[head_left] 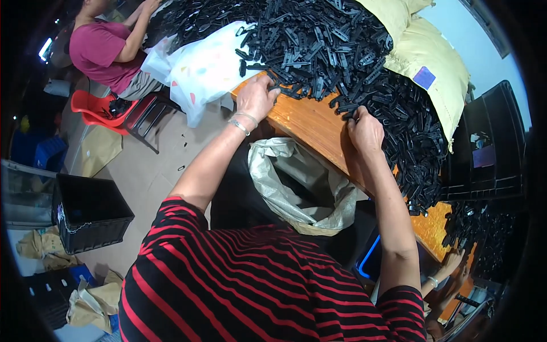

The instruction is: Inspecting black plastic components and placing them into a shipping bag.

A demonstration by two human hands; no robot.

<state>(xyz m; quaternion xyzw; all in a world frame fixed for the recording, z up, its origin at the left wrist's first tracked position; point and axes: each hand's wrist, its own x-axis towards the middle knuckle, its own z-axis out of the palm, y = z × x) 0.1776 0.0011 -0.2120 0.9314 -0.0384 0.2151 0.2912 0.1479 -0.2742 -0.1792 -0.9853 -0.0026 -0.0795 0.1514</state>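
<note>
From my remote seat I read left to right. Toward nine o'clock sits a black crate, and nearer ten a red chair, beside a co-worker in a maroon shirt. At eleven I see a white plastic bag. Just short of twelve, the left hand is loosely curled at the pile's edge; I can't tell whether it grips anything. The pile of black plastic pieces spreads from twelve round past two, over a wooden table. An open woven sack stands near my centre, below the table edge. At two, the right hand has its fingers bent in against the pieces, its grip hidden from me. Farther out at two lie pale yellow sacks.
</note>
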